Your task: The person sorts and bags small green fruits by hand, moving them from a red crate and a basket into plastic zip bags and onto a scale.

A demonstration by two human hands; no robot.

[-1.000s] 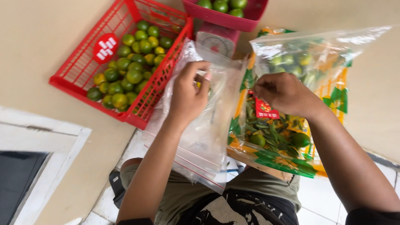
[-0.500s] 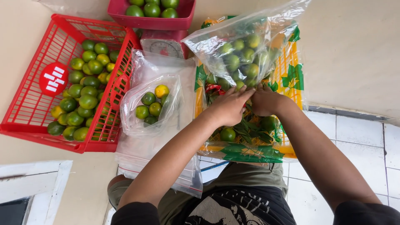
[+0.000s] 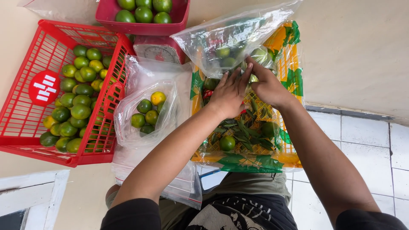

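A beige floor [image 3: 362, 55] carries a red basket [image 3: 25, 115], yellow crate [image 3: 294, 162] and scale [image 3: 159, 51].

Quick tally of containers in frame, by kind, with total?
Red baskets: 2, the large slotted red basket and a smaller red tub.
Yellow crate: 1, the yellow crate.
Clear bags holding fruit: 2, the small bag and the large bag at both hands.
Total: 5

Both hands [image 3: 249, 87] meet over the crate [image 3: 289, 159], under a bag [image 3: 230, 36] of fruit. Left of the crate lies a smaller bag [image 3: 147, 113]; farther left, a basket [image 3: 25, 123]. Behind them sit a scale [image 3: 159, 51] and tray [image 3: 140, 27].
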